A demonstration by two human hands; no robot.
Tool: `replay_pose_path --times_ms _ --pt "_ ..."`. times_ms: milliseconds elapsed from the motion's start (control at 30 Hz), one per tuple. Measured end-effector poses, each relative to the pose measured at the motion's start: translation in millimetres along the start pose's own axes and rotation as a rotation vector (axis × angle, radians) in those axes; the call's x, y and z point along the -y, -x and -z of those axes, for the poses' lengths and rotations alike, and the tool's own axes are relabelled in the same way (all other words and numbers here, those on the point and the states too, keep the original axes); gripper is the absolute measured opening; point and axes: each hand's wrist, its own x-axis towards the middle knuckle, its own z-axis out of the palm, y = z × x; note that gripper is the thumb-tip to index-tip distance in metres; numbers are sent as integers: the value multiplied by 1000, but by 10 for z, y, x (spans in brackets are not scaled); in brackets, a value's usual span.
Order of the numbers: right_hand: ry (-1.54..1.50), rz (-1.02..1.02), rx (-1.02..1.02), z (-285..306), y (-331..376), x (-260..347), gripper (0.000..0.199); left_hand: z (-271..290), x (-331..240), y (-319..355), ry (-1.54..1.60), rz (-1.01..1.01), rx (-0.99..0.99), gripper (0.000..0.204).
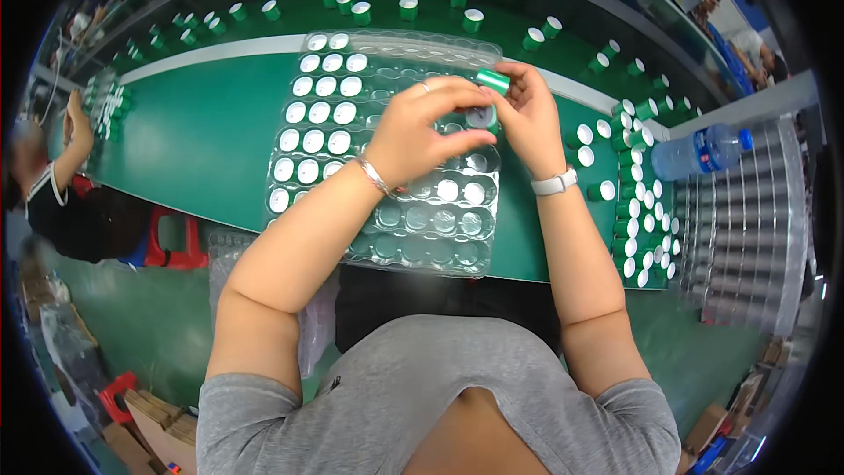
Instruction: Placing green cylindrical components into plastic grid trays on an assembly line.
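Note:
Over a clear plastic tray [444, 251] with round pockets, my two hands are close together. My left hand [426, 127] pinches a small green cylinder [480, 117] between thumb and fingers, its grey end turned up. In the fingers of my right hand [532, 119] is another green cylinder [493, 80], tilted on its side. The right thumb lies next to the left hand's cylinder; whether they touch I cannot tell. White-topped cylinders [319, 112] fill several pockets on the tray's left, and a few more sit lower right. My hands hide some middle pockets.
Loose green-and-white cylinders [629, 207] crowd the table's right end. More stand along a green strip [387, 9] beyond the pale rail. A water bottle [703, 152] lies beside stacked clear trays [747, 220] at the right. Another person's hand [77, 119] is at the far left.

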Motion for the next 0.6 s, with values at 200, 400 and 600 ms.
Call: replay_pose_path --times_ms 200,400,600 --pt "510 128 294 -741 -751 112 36 142 -86 20 -29 -200 -202 43" --pt "665 367 458 -1335 -1274 -431 37 76 88 -19 185 -33 -470 34" --pt "618 604 344 -1065 -1251 -710 42 43 236 -70 254 75 -562 33"
